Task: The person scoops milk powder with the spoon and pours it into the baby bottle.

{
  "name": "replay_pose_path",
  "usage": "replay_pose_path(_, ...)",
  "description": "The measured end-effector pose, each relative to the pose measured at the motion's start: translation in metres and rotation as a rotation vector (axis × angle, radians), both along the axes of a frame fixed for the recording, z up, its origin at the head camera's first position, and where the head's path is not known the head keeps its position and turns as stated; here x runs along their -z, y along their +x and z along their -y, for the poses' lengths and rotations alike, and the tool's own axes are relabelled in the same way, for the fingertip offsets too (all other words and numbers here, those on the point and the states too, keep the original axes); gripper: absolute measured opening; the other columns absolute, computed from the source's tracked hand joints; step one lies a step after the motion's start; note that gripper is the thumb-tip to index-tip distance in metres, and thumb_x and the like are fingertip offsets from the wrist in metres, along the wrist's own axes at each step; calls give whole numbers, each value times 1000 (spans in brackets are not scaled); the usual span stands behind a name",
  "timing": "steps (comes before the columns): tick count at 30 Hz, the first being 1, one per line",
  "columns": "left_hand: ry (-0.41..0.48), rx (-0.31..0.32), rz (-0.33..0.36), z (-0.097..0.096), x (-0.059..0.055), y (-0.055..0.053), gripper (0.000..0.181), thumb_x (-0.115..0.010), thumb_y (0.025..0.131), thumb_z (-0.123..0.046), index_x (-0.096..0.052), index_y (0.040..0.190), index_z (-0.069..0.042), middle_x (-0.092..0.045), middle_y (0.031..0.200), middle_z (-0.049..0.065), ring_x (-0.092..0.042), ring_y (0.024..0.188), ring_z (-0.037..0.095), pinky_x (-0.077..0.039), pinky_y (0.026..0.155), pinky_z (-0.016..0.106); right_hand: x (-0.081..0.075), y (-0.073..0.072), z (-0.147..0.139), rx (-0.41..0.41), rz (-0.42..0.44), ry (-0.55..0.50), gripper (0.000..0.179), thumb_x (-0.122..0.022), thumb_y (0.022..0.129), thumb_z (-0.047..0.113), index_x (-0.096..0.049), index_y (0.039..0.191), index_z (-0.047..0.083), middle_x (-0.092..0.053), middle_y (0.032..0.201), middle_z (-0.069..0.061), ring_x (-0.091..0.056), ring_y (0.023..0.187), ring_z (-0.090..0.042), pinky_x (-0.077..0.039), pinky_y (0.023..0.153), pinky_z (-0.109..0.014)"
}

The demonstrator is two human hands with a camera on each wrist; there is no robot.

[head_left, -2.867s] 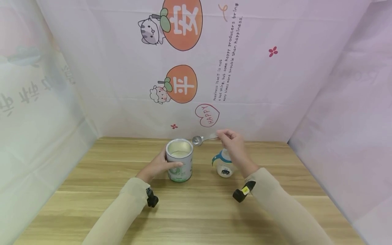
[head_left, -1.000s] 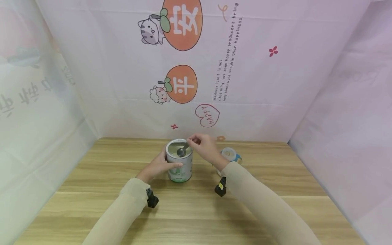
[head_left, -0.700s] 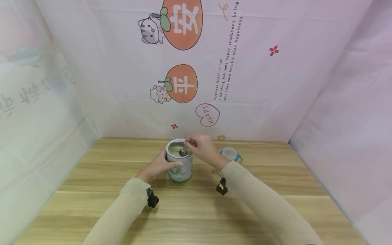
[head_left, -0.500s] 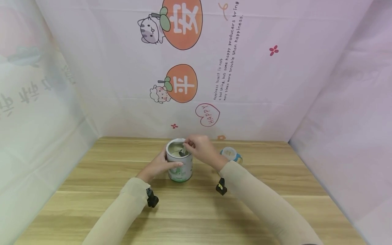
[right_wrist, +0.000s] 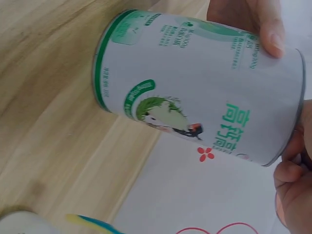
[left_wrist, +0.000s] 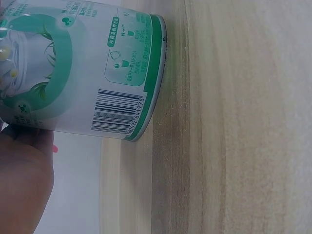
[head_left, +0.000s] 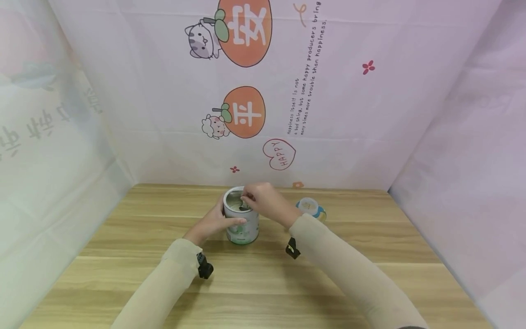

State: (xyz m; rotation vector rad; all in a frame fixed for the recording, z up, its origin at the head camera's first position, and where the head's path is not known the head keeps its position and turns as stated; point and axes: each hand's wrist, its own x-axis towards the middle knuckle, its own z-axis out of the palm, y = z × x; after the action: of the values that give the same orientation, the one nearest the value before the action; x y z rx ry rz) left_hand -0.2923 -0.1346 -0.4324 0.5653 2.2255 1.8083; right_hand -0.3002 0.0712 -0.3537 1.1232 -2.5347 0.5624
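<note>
A white and green milk powder can (head_left: 242, 233) stands with its top uncovered, pale powder (head_left: 235, 207) inside. My left hand (head_left: 213, 224) grips its left side, thumb across the front; the left wrist view shows the can's barcode and green bottom edge. In my right hand (head_left: 267, 202), thumb and fingers pinch the handle of a metal spoon (head_left: 244, 209), whose bowl is down inside the can, mostly hidden by the rim and fingers. The right wrist view shows the can's printed side between my left hand (right_wrist: 243, 19) and my right hand (right_wrist: 297, 185).
Behind my right forearm stands a baby's sippy cup (head_left: 308, 205) with blue trim, partly hidden. Its blue and yellow handle (right_wrist: 92, 222) shows in the right wrist view. The wooden table (head_left: 246, 288) meets a printed cloth backdrop (head_left: 337, 137) at the back and sides.
My right hand has brought the spoon from right of the can's rim, near the sippy cup, leftward and down into the can, now deeper. My left hand has stayed on the can.
</note>
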Motion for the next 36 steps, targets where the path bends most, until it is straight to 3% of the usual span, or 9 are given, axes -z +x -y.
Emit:
replay_pose_path(6,-3,-1,0,0,0,0,96,-84,84,-28,-19,156,-33,-46,146,5,-44,134,29,-33,110,58,-4,1,5,-24,30,74,5,-71,95,10,-74,96,7,-72,87,-1,-65,75,-8,-52,67,-15)
replay_pose_path(14,8,19,-13,1,0,-2,97,-84,84,-30,-19,156,-33,-45,147,3,-45,134,28,-35,109,58,-8,2,8,-73,85,70,5,-72,93,7,-76,91,5,-71,82,-3,-63,68,-8,-52,62,-15)
replay_pose_path(22,10,17,-12,1,-1,-1,95,-84,84,-28,-20,155,-32,-45,147,5,-45,133,28,-35,109,57,-11,0,10,-50,144,99,8,-71,94,10,-77,89,7,-71,81,-1,-60,66,-7,-51,61,-17)
replay_pose_path(36,3,6,9,0,-1,-1,96,-84,83,-31,-20,155,-34,-46,146,4,-44,134,28,-32,110,59,-13,0,5,24,317,-81,11,-69,95,14,-77,91,7,-70,78,3,-61,66,-7,-52,59,-20)
